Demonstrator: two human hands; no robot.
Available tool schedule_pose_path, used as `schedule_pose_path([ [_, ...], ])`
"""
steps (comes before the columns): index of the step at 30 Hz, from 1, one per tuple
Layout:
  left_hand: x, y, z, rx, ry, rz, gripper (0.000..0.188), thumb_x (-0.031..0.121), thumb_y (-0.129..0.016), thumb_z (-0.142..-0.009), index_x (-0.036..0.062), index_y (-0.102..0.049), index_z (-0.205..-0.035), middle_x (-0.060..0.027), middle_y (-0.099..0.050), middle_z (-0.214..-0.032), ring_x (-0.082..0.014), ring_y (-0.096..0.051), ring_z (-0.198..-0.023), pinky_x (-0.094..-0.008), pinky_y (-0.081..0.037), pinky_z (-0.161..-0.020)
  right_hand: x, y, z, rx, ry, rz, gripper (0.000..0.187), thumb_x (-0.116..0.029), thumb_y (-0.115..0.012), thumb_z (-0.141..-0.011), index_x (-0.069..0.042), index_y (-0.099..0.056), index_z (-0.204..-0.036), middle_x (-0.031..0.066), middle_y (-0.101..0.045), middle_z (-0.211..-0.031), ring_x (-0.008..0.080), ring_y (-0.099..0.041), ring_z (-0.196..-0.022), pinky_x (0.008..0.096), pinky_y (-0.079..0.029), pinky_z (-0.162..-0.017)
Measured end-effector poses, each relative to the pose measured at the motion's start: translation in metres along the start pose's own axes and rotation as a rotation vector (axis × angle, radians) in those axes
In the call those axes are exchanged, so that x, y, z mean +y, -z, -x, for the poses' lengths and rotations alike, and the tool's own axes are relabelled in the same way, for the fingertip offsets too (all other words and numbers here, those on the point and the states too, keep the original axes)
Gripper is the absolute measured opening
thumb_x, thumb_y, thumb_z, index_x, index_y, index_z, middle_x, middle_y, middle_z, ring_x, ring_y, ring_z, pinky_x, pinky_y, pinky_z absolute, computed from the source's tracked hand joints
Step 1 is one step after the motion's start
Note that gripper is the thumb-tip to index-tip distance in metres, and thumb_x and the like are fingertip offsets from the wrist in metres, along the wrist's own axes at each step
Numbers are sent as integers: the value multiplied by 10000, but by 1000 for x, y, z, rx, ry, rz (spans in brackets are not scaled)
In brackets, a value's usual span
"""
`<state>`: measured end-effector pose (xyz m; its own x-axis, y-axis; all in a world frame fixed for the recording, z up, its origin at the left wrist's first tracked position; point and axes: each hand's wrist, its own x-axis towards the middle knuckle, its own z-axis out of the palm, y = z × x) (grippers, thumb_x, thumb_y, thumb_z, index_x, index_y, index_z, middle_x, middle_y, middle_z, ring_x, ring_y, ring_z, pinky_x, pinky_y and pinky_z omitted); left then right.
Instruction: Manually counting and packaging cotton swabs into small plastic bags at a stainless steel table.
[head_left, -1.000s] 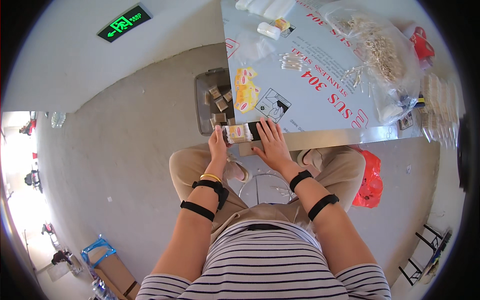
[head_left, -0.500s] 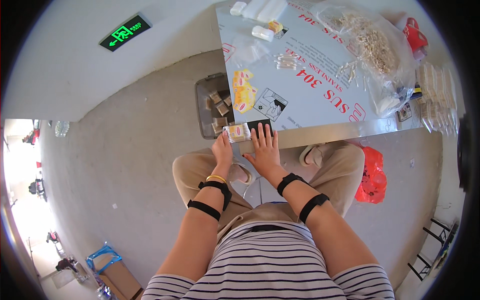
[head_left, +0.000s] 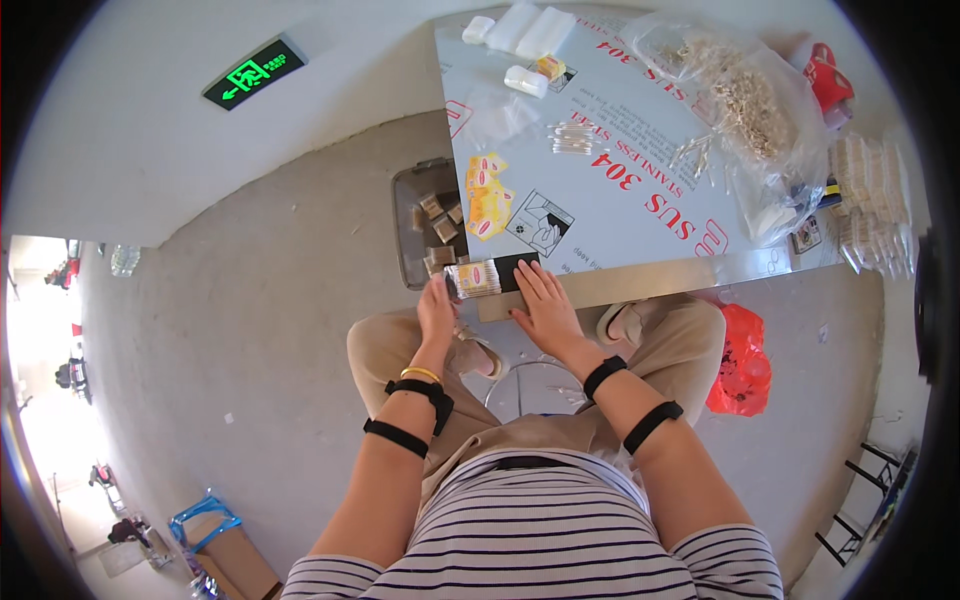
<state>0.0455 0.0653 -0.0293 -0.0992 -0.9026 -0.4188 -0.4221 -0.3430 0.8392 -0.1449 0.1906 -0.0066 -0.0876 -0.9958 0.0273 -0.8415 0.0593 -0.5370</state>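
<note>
A clear pack of cotton swabs (head_left: 478, 279) with a yellow and red card lies across the near left corner of the table. Its left end is pinched by my left hand (head_left: 436, 312), whose fingertips are partly hidden. A black flat piece (head_left: 512, 271) sits at the pack's right end. Over that piece's right part, my right hand (head_left: 550, 314) rests with its fingers stretched out, holding nothing. Just beyond the pack, several yellow printed cards (head_left: 488, 197) lie on the sheet-covered table (head_left: 630, 225).
Below the table's left edge, a grey bin (head_left: 405, 235) holds several small packs. Loose swabs (head_left: 573, 138) and white rolls (head_left: 545, 33) lie farther back. A big clear bag of swabs (head_left: 755, 115) and stacked packs (head_left: 873, 190) stand right. A red bag (head_left: 742, 365) is on the floor.
My right hand has slid a little to the right on the black piece, its fingers closer together. My left hand has shifted slightly toward me and left at the pack's end.
</note>
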Motion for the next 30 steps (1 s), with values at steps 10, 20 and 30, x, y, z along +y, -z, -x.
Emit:
schedule_pose_path([
  [10,99,-55,12,-38,-867,-350,235,89,-628,-883,42,-571,-1106,-167,-584,-1103,-370,-560,-1045,-454,-455,-928,48,42,-32,121,-25,-15,313,-138,-687,-822,-81,-643,-1126,89,-570,-1294,289,-501,-1246,448,-403,-1023],
  [20,100,-165,-43,-90,-910,-944,632,331,-545,-962,76,-347,-1506,-171,-238,-1603,-332,-176,-1512,-527,-142,-1225,119,99,-93,201,-276,202,587,-153,-726,-805,-62,-508,-1342,132,-425,-1425,338,-433,-1310,462,-383,-1061],
  [30,109,-163,-41,-125,-867,-920,658,402,-534,-946,156,-345,-1526,-118,-232,-1621,-276,-200,-1508,-528,-133,-1225,143,98,-148,268,-110,217,531,-121,-673,-825,-125,-544,-1340,136,-399,-1457,343,-402,-1341,477,-352,-1092],
])
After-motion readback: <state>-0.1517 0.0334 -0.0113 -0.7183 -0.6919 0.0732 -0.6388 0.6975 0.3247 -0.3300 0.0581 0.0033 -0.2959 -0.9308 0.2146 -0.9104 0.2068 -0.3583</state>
